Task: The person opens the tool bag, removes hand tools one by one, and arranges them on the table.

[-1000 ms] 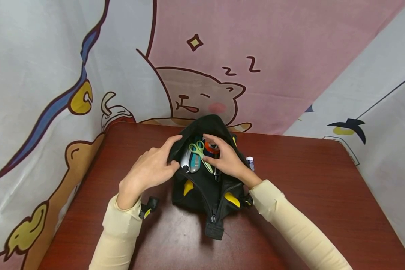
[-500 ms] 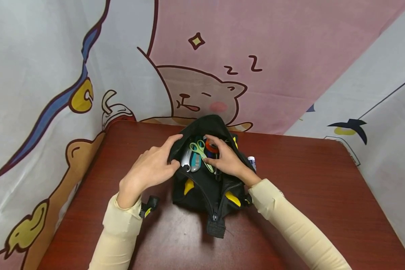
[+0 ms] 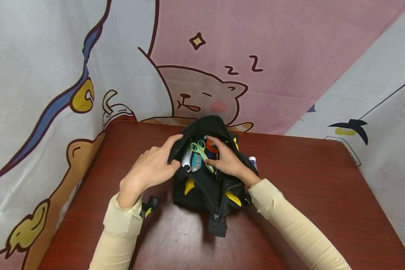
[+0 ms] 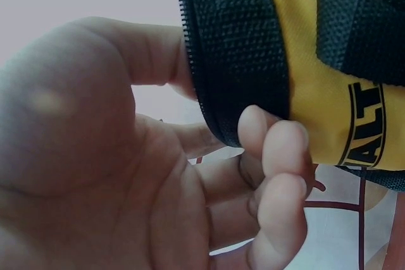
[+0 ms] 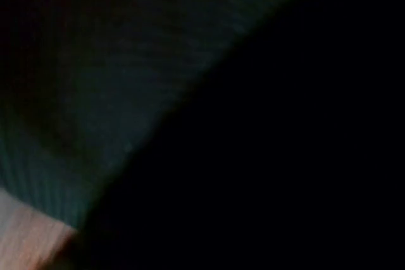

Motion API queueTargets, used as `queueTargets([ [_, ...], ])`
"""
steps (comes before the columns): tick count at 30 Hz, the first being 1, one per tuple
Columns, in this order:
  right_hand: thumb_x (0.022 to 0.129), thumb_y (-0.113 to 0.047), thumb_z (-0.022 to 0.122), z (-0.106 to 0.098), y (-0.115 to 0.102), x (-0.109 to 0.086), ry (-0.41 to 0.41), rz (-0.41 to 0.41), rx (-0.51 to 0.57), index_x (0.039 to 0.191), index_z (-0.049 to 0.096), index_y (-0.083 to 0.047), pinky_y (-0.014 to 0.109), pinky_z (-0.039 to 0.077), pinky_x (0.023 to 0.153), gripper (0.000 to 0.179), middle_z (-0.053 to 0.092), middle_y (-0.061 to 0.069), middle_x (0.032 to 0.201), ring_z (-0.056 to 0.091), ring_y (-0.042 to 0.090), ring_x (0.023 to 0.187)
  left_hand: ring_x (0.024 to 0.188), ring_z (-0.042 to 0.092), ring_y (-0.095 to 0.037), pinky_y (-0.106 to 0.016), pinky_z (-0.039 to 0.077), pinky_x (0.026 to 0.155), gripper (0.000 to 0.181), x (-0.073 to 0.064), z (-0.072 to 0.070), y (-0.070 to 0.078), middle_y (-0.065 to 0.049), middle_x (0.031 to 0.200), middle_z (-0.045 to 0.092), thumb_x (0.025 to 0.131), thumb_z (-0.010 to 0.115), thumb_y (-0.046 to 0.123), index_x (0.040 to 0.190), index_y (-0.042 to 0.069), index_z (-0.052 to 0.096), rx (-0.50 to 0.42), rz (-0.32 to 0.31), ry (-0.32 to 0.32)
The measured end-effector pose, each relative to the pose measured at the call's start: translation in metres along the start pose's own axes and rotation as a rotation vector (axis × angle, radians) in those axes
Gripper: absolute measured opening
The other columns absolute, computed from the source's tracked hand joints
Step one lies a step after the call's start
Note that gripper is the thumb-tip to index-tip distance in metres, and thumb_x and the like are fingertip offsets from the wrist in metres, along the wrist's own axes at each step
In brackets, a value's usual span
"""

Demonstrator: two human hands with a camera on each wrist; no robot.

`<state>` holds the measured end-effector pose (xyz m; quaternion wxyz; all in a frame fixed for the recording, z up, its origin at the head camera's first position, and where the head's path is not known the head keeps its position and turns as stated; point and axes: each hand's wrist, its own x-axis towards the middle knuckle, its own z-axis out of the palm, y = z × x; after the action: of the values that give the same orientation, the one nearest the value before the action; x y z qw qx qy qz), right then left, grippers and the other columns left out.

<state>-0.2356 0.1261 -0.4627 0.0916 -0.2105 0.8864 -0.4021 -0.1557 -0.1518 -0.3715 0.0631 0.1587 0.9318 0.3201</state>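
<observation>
Black bag (image 3: 195,195) sits before me on the brown table (image 3: 307,168), mouth wide, its zip tab (image 3: 217,227) nearest me. My left hand (image 3: 152,167) grips the left rim, thumb inside, fingers curled against the yellow side (image 4: 323,109). In the opening, left to right, lie a white-and-black item (image 3: 187,160), a teal-and-grey cutter (image 3: 196,163) and pale green scissors (image 3: 202,152). My right hand (image 3: 226,159) is inside at the right, by a red-orange item (image 3: 211,145), thumb and forefinger apart (whether they grip it, I cannot tell). A white-capped tube (image 3: 253,162) shows just right of the bag; beyond the far edge is a bear-printed cloth (image 3: 290,48).
</observation>
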Motion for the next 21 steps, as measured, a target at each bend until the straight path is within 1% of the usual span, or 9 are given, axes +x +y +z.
queueTargets([
  [5, 0.099, -0.011, 0.082, 0.0005, 0.0022, -0.0004, -0.002, -0.012, -0.01, 0.172, 0.035, -0.003, 0.067, 0.039, 0.122, 0.087, 0.047, 0.03, 0.164, 0.047, 0.048, 0.152, 0.047, 0.037, -0.016, -0.034, 0.031, 0.049, 0.082, -0.0001, 0.0003, 0.0001, 0.001, 0.06, 0.042, 0.098, 0.063, 0.012, 0.174, 0.023, 0.034, -0.003, 0.0, 0.0],
  [14, 0.096, -0.005, 0.083, 0.0024, 0.0022, -0.0018, 0.014, -0.061, -0.025, 0.167, 0.043, 0.001, 0.062, 0.046, 0.118, 0.081, 0.055, 0.03, 0.156, 0.056, 0.046, 0.143, 0.048, 0.038, -0.017, -0.034, 0.032, 0.05, 0.082, 0.0001, 0.0006, 0.0001, 0.001, 0.06, 0.043, 0.098, 0.063, 0.013, 0.173, 0.023, 0.035, 0.0, -0.001, 0.001],
  [21, 0.095, 0.0, 0.083, 0.0043, 0.0031, 0.0002, 0.033, -0.091, -0.05, 0.163, 0.048, 0.003, 0.059, 0.052, 0.11, 0.077, 0.066, 0.027, 0.142, 0.065, 0.043, 0.132, 0.048, 0.039, -0.018, -0.035, 0.033, 0.051, 0.082, 0.0, 0.0, 0.0007, 0.0, 0.06, 0.043, 0.097, 0.063, 0.013, 0.173, 0.024, 0.035, 0.01, -0.008, 0.0],
])
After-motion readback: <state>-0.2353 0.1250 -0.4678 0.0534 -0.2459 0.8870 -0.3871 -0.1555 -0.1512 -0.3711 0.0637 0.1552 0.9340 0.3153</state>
